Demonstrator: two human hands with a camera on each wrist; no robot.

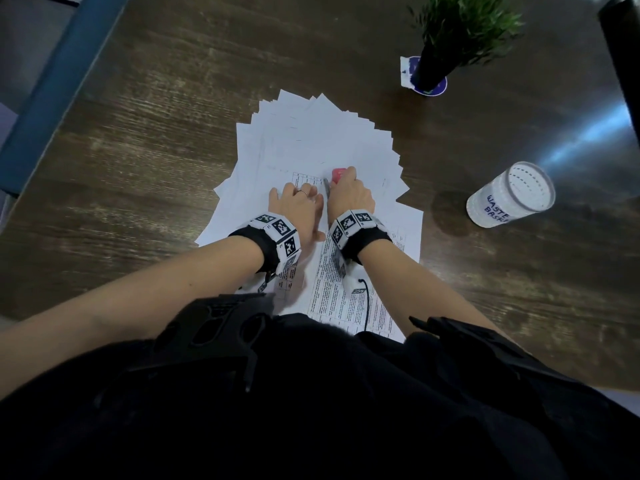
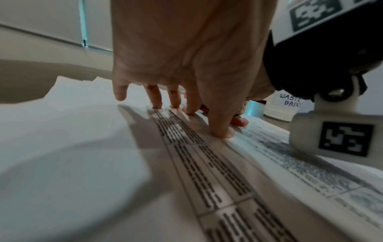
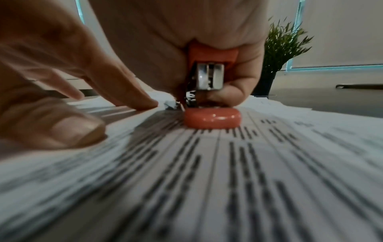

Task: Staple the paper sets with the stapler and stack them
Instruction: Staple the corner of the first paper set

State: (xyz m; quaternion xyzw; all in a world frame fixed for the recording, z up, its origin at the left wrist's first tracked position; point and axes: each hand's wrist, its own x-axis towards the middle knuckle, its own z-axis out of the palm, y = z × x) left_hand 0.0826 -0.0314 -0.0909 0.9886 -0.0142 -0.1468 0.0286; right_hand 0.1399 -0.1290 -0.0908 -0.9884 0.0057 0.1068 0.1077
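Right hand (image 1: 351, 194): fingers curled around the orange stapler (image 3: 211, 91), on the paper set (image 1: 332, 271).
Left hand (image 1: 296, 206): fingers (image 2: 154, 96) straight, pressing the printed sheet.

a: your head view is dim overall; the dark table (image 1: 145, 140) carries a pale blue glare streak at its right side, and the fanned papers (image 1: 311, 140) are the brightest patch, nearly blown out.

b: edges bend there too, the wide lens curving the table border at left.

a: your left wrist view is soft; the left hand (image 2: 186, 57) throws a broad grey shadow over the sheets, and the near print smears.

b: in your right wrist view the stapler (image 3: 211, 117) shows a small highlight; foreground text streaks with blur, and the plant (image 3: 283, 47) is hazy.
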